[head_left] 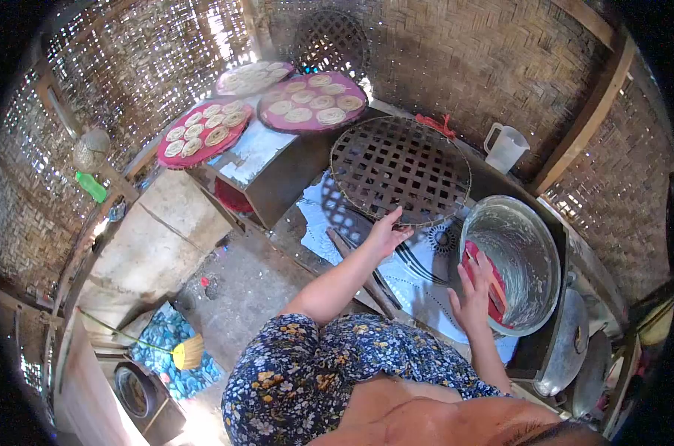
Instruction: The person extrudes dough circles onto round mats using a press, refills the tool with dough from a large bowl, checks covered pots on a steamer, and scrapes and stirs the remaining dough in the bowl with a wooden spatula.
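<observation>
My left hand (388,236) grips the near rim of a round woven bamboo tray (398,167), with the thumb at the edge. The tray is tilted above a white patterned cover (322,215), and its open lattice holds nothing. My right hand (472,299) has its fingers spread at the left side of a large metal basin (534,230). Pale, batter-like residue smears the basin's inner wall. Inside it, next to my right fingers, lie a red cloth or plastic piece (498,311) and a flat light-brown stick (497,291), both partly covered by the hand.
Trays with flat pale dough rounds, one pink (348,115) and one red (175,158), rest on a wooden box (292,167) at the back. A clear pitcher (507,149) stands behind the basin. A metal lid (567,346) leans at right. A yellow broom (188,352) lies at lower left.
</observation>
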The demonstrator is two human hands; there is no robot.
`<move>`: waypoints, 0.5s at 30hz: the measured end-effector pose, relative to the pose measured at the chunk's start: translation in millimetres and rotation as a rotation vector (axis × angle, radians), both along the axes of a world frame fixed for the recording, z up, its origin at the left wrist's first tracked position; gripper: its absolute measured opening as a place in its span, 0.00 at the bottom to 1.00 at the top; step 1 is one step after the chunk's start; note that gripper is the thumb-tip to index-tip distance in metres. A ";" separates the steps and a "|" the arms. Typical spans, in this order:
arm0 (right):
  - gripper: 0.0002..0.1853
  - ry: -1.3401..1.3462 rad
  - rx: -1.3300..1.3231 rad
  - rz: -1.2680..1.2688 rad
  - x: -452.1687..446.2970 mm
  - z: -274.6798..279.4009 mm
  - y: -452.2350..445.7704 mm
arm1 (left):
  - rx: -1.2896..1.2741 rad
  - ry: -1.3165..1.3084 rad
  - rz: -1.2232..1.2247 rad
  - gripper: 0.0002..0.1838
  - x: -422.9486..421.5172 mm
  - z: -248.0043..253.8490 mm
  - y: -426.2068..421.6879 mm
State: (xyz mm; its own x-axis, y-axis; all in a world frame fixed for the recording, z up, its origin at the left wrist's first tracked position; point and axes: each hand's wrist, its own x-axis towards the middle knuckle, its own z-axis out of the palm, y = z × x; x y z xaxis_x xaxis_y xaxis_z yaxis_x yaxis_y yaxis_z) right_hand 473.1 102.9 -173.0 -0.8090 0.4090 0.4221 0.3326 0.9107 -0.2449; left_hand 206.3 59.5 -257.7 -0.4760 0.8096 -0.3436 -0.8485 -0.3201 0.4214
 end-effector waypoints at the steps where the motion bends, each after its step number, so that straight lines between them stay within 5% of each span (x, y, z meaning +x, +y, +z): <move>1: 0.30 0.079 -0.069 0.018 -4.0 -1.9 -3.7 | 0.000 0.000 0.016 0.12 1.2 0.7 -5.3; 5: 0.25 0.217 -0.408 0.074 -24.5 -17.0 -0.9 | -0.026 0.172 0.088 0.09 4.3 7.6 -20.0; 10: 0.27 0.615 -1.576 -0.012 -51.0 -9.6 12.3 | 0.054 0.146 0.094 0.07 21.4 57.2 -39.7; 13: 0.29 0.824 -1.893 0.067 -55.6 7.2 33.0 | 0.040 0.241 0.063 0.07 40.9 75.9 -47.6; 15: 0.24 0.869 -1.861 0.191 -55.3 13.0 48.8 | 0.018 0.322 -0.010 0.08 50.4 89.8 -50.4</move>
State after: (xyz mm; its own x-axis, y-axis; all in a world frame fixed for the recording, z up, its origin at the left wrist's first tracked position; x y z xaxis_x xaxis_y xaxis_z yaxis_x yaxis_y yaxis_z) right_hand 417.7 151.7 -160.0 -0.7448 0.6604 -0.0957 -0.4033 -0.5598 -0.7239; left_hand 256.7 9.0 -167.9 -0.5501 0.8193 -0.1619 -0.6756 -0.3225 0.6630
